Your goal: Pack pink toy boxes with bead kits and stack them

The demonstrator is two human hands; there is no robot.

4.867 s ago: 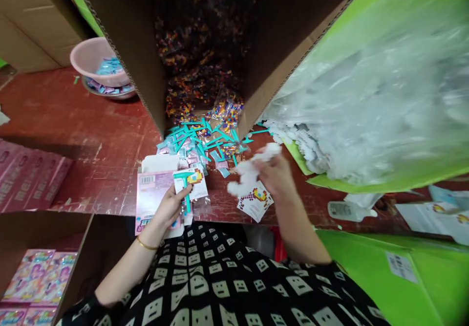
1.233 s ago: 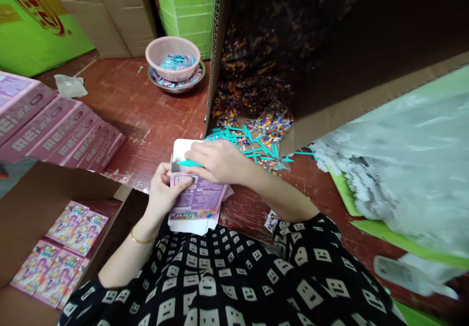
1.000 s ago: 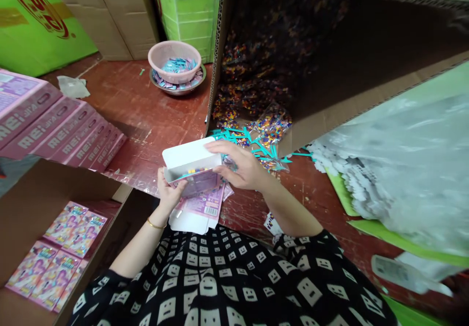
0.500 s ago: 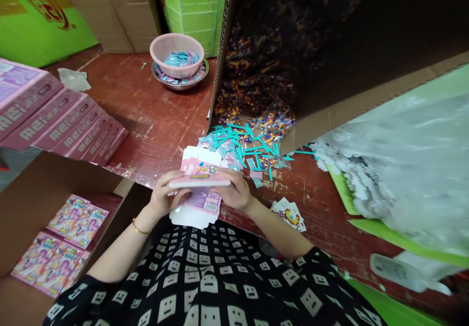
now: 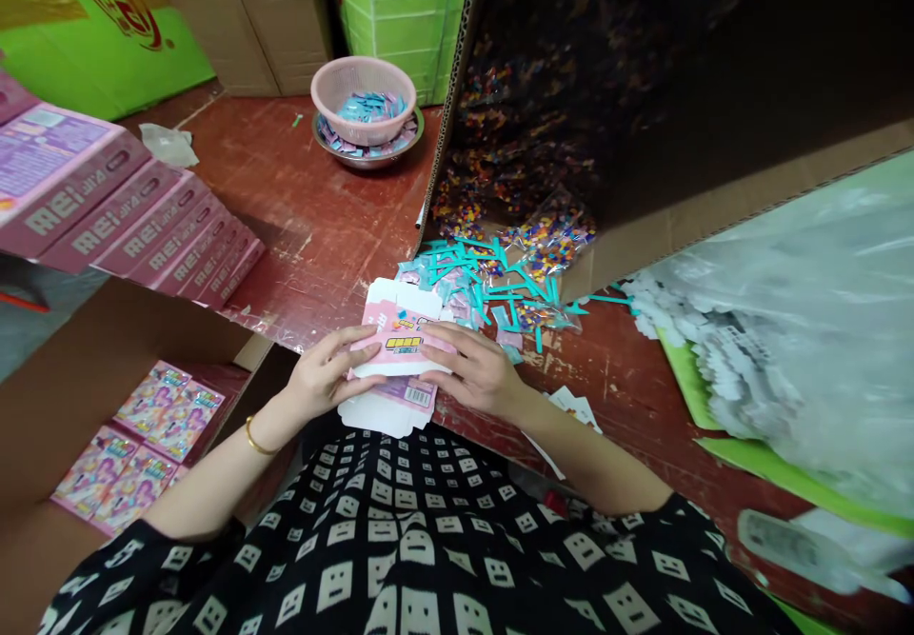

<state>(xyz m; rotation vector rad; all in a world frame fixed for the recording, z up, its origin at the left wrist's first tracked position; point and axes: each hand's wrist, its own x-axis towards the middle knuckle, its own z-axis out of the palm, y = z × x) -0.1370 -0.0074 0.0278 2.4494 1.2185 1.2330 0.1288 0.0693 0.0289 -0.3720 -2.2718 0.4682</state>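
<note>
A small pink printed box [image 5: 401, 333] is held flat between both my hands at the near edge of the red table [image 5: 314, 226]. My left hand [image 5: 327, 376] grips its left side, fingers curled over the top. On its right side sits my right hand [image 5: 477, 374], thumb on top. Beneath it lie flat pink box blanks [image 5: 389, 406]. Just beyond lies a heap of teal plastic sticks [image 5: 486, 278] and bead bags [image 5: 549, 235].
A big open carton [image 5: 643, 111] full of bead bags lies on its side ahead. At the far side stands a pink bowl [image 5: 364, 107]. Pink display boxes [image 5: 135, 226] line the left. A carton at lower left [image 5: 135, 445] holds packed boxes. White parts in plastic [image 5: 785, 330] lie right.
The box was open while I pushed things into it. Its flap has since been folded down, and both hands now hold it flat and shut. The view has shifted slightly.
</note>
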